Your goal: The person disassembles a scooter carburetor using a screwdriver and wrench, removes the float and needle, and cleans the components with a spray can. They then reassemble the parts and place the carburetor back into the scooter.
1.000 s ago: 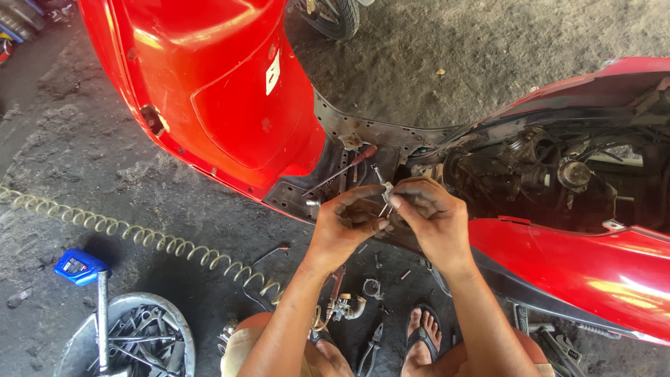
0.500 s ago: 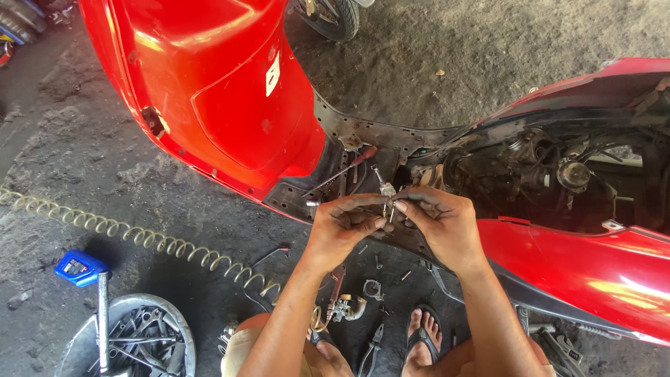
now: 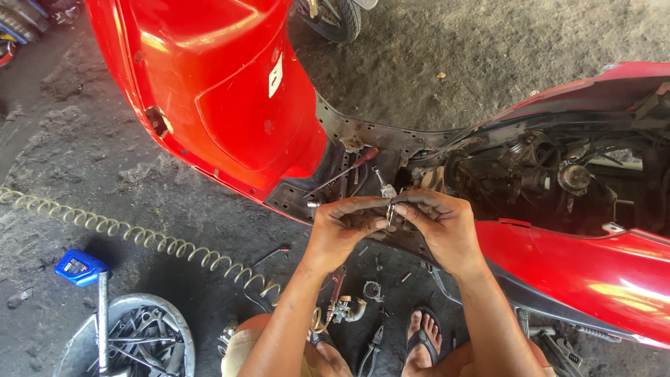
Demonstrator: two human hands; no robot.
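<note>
My left hand and my right hand meet in front of a red scooter with its floor panel removed. Both hands pinch one small metal part between their fingertips; it is thin and mostly hidden by my fingers. A red-handled screwdriver lies on the scooter's bare floor frame just above my hands. The exposed engine sits to the right, under the raised red body panel.
A coiled air hose runs across the dirt floor at left. A blue oil bottle and a round pan of tools sit bottom left. Pliers, a brass carburettor part and small bits lie by my sandalled feet.
My hands have drawn closer together, fingertips now touching around the small part. The view has barely shifted.
</note>
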